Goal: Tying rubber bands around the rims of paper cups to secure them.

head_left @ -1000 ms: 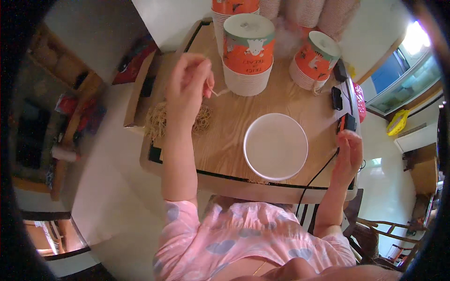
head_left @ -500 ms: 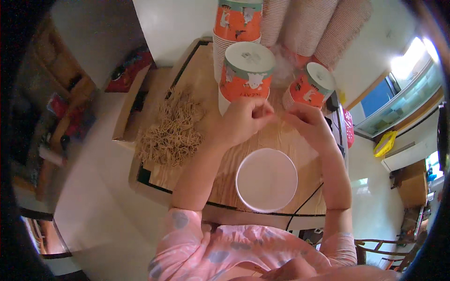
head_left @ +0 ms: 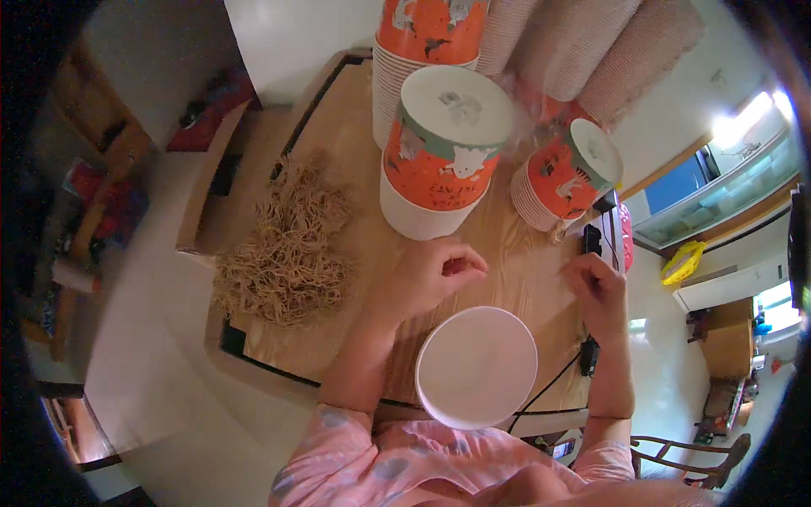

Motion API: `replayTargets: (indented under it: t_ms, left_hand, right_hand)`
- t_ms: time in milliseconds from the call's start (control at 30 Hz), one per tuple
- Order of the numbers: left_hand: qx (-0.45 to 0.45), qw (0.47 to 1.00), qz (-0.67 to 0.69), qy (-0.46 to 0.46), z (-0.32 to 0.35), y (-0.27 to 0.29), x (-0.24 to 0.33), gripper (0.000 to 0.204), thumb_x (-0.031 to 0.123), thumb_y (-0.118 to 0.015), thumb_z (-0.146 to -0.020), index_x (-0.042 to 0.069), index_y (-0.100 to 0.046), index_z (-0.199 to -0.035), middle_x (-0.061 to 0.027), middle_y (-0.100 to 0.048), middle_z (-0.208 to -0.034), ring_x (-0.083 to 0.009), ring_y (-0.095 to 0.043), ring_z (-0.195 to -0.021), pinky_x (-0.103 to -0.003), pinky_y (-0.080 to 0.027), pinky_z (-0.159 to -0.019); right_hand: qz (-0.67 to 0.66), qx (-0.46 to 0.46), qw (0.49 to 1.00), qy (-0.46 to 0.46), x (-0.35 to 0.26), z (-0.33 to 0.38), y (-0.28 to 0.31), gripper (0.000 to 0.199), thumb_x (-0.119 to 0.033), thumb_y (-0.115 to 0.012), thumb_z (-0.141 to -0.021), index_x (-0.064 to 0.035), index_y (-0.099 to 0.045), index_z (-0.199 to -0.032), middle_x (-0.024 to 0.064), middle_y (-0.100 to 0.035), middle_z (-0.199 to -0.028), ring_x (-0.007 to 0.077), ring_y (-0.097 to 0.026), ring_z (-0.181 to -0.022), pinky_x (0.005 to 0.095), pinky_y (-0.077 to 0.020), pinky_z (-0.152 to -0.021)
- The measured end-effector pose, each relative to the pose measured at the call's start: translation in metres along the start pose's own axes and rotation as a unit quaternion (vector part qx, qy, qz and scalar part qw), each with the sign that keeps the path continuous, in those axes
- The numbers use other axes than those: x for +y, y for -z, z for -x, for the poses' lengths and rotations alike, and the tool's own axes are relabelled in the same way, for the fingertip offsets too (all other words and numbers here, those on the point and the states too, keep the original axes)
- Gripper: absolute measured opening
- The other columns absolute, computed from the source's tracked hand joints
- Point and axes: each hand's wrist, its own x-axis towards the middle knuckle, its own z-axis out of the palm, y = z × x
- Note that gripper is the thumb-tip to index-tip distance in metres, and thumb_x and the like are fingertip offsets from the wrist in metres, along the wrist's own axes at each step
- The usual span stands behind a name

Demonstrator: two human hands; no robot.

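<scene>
Left hand (head_left: 435, 275): curled over the desk (head_left: 338, 329), grip pinched, seemingly on a thin rubber band too small to confirm.
Right hand (head_left: 598, 291): fingers pressed together, same faint strand.
White lid (head_left: 477, 366): flat, between both wrists.
Band pile (head_left: 287, 245): well left.
Risk: band slipping, snapping back if overstretched.
</scene>
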Motion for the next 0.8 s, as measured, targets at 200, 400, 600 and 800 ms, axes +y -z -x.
replayTargets:
  t_ms: [200,400,600,800]
  left_hand:
    - [-0.042,0.997,0.014,-0.066,-0.004,-0.014,0.018,0.019,0.017,-0.071,-0.076,0.004,-0.068,-0.089,-0.001,-0.054,-0.07,-0.0089,-0.049,-0.064,-0.025,-0.04,-0.057]
    - [0.009,0.996,0.088,-0.022,-0.001,-0.007,0.003,0.013,0.016,-0.072,-0.074,0.005,-0.069,-0.081,-0.0015,-0.054,-0.072,-0.0094,-0.047,-0.061,-0.024,-0.038,-0.055]
    - [0.046,0.996,-0.048,-0.053,0.004,0.008,0.006,0.009,0.012,-0.072,-0.074,0.005,-0.068,-0.076,-0.0005,-0.053,-0.072,-0.0101,-0.049,-0.063,-0.024,-0.039,-0.055]
    - [0.043,0.996,-0.049,-0.061,0.011,0.006,0.017,0.009,0.011,-0.072,-0.073,0.005,-0.067,-0.076,-0.0021,-0.054,-0.073,-0.0124,-0.052,-0.065,-0.025,-0.042,-0.057]
  right_hand:
    - [0.035,-0.045,0.992,0.113,-0.032,-0.009,-0.029,0.007,-0.004,-0.064,-0.081,-0.0013,-0.062,-0.088,0.0067,-0.065,-0.074,0.0068,-0.056,-0.057,0.0218,-0.045,-0.052]
    - [0.001,0.081,0.993,0.086,-0.021,-0.003,-0.022,0.005,-0.003,-0.064,-0.08,0.001,-0.061,-0.081,0.0036,-0.061,-0.071,0.0057,-0.055,-0.061,0.0218,-0.0439,-0.054]
    - [-0.039,0.128,0.988,-0.077,0.025,0.038,0.002,0.002,0.0,-0.062,-0.08,-0.0001,-0.06,-0.081,-0.0001,-0.058,-0.071,0.0054,-0.048,-0.063,0.0175,-0.0374,-0.056]
    - [0.031,0.122,0.989,-0.078,0.033,0.078,0.005,0.006,0.001,-0.062,-0.076,-0.0003,-0.06,-0.082,0.0017,-0.057,-0.071,0.0082,-0.051,-0.066,0.0217,-0.0411,-0.059]
